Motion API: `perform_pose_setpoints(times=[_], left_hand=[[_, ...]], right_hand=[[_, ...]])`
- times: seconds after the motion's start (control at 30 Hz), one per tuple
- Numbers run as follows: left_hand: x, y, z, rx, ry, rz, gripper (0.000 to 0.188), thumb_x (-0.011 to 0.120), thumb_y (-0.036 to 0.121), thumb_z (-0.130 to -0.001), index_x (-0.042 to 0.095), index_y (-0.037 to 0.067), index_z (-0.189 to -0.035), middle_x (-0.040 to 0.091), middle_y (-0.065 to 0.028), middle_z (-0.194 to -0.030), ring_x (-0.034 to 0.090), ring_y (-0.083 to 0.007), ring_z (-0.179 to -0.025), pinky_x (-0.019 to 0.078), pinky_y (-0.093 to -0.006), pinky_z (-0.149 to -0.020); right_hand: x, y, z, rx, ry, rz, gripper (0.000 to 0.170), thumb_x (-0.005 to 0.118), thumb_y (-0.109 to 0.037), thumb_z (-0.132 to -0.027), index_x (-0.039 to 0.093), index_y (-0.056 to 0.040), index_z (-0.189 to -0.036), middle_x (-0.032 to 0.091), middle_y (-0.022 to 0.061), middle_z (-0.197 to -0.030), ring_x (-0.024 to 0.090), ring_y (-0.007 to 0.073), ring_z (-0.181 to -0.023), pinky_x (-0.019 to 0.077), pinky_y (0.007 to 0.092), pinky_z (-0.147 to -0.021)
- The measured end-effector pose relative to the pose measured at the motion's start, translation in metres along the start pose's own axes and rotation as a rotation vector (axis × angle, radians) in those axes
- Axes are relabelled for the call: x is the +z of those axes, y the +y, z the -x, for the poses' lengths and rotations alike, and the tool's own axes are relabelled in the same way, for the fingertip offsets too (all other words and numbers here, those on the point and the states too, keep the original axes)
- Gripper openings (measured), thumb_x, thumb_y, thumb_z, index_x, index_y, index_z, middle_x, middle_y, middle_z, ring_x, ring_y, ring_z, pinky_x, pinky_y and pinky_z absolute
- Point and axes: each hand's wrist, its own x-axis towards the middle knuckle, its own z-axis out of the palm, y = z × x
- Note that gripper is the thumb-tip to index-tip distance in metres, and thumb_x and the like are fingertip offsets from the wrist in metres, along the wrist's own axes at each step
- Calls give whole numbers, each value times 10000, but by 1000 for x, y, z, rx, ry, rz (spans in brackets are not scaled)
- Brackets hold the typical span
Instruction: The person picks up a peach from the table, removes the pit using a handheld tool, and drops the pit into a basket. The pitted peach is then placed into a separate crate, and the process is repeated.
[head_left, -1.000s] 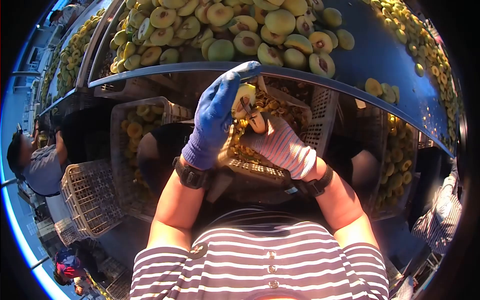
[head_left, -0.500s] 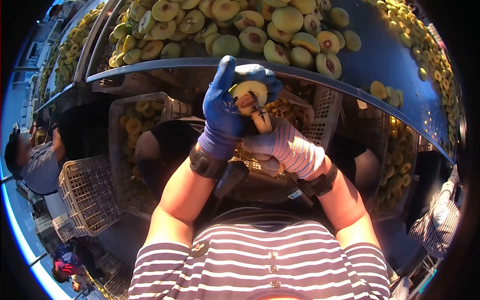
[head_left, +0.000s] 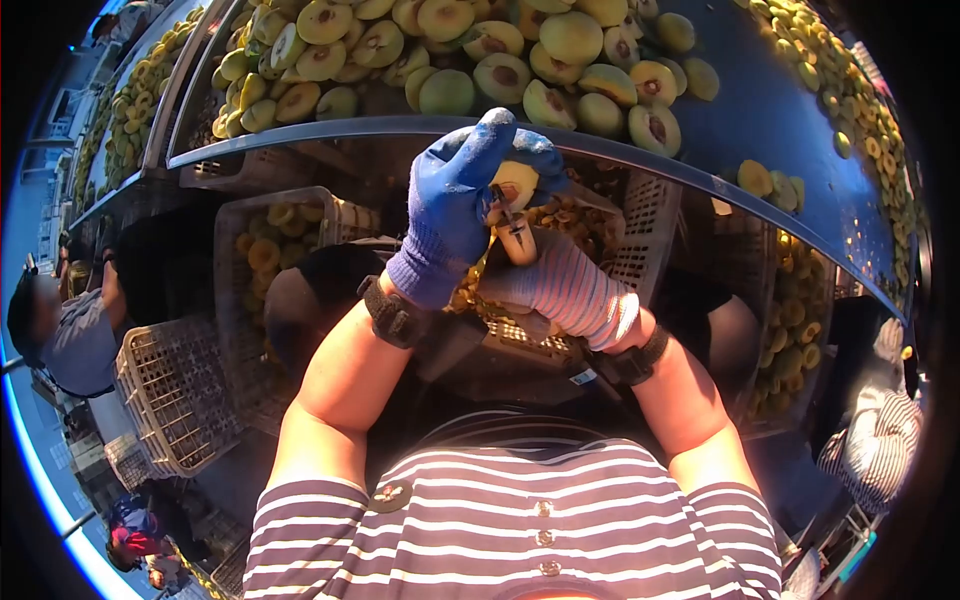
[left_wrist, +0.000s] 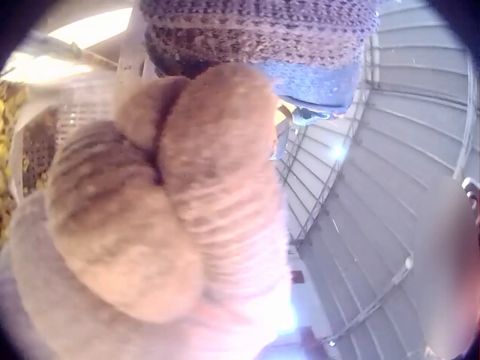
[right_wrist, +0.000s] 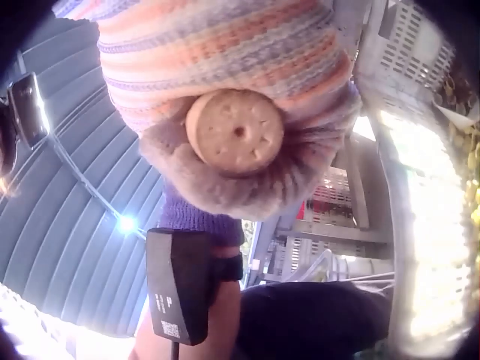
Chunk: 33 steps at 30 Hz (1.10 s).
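In the head view my left hand [head_left: 445, 210], in a blue coated glove, holds a yellow-green peach half [head_left: 517, 182] with its fingers curled round it. My right hand [head_left: 580, 290], in a striped knit glove, grips the wooden handle [head_left: 518, 245] of a small pitting tool. Its dark metal end meets the fruit's cut side, partly hidden by the left thumb. The handle's round butt [right_wrist: 238, 133] pokes out of the right fist in the right wrist view. Curled right-glove fingers [left_wrist: 217, 142] fill much of the left wrist view, below the left glove's cuff [left_wrist: 255, 34].
A metal table [head_left: 720, 120] ahead carries a heap of peach halves [head_left: 440, 50]. Below the hands stands a crate [head_left: 640, 235] with cut scraps. Crates of fruit flank both knees, and a stacked pale crate [head_left: 180, 395] is at left. Other people work at both sides.
The left hand first turns the peach half's cut face upward, then closes further round it and rolls inward. The right hand keeps its grip while the pitting tool shifts against the fruit.
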Motion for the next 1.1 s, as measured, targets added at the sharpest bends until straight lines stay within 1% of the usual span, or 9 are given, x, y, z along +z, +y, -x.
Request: perform_pose_setpoints(times=[0.2,0.27,0.37,0.63,0.67,0.77,0.87,1.0,1.1], left_hand=[[-8,19,-16,-236,-254,23,383,523,266,-1041,684,-67,-944,723,-163,-886,707,-237,-781,568,-353,-765],[0,4,-10,-197,-78,125,351,539,256,-1031,680,-61,-974,724,-157,-900,705,-227,-786,567,-344,-765],[8,-9,1,-161,72,209,312,562,240,-1015,674,-52,-1021,725,-148,-922,702,-213,-795,565,-329,-765],[-3,15,7,-126,-174,-347,285,625,198,-973,658,-27,-1145,729,-124,-980,693,-174,-818,560,-291,-766],[8,20,6,-380,-6,-234,405,600,340,-1011,737,-37,-957,741,-102,-890,677,-112,-761,553,-264,-706],[19,2,7,-310,135,-245,402,606,350,-1004,730,-33,-1001,737,-115,-888,691,-153,-753,568,-291,-683],[15,-21,8,-438,23,370,386,614,347,-996,722,-21,-1038,728,-134,-870,701,-212,-738,589,-336,-672],[21,-46,17,-426,-13,531,428,607,334,-1012,603,-38,-1225,703,-174,-1048,718,-272,-900,614,-410,-788],[8,-47,9,83,-231,-97,489,668,159,-965,455,3,-1377,648,-178,-1221,690,-266,-1028,603,-434,-891]], right_hand=[[-7,2,15,68,-261,-470,179,708,-130,-801,544,-85,-748,440,-3,-542,397,101,-403,279,247,-384],[-9,3,13,87,-267,-509,188,712,-136,-795,541,-80,-738,443,1,-541,396,104,-400,281,248,-380],[-13,8,11,86,-286,-491,190,716,-143,-790,545,-78,-739,442,-1,-542,391,107,-396,283,247,-379],[-8,7,15,12,-203,-244,164,763,-170,-819,619,-92,-807,510,-36,-607,460,78,-482,339,246,-437],[-8,10,15,3,-217,-262,174,767,-176,-820,615,-95,-801,516,-38,-611,459,78,-478,337,244,-435],[-9,26,7,-44,-165,-244,160,732,-129,-789,575,-95,-788,446,-29,-566,402,85,-424,286,238,-401],[-17,17,18,90,-210,-366,198,761,-158,-791,580,-83,-817,440,-27,-563,390,83,-414,280,232,-396],[-32,37,26,77,-366,-522,263,795,-198,-805,583,-48,-845,436,-21,-561,380,77,-409,269,233,-384],[-55,50,40,-17,-440,-484,255,766,-201,-831,589,-25,-886,416,-37,-569,378,76,-414,262,232,-383]])
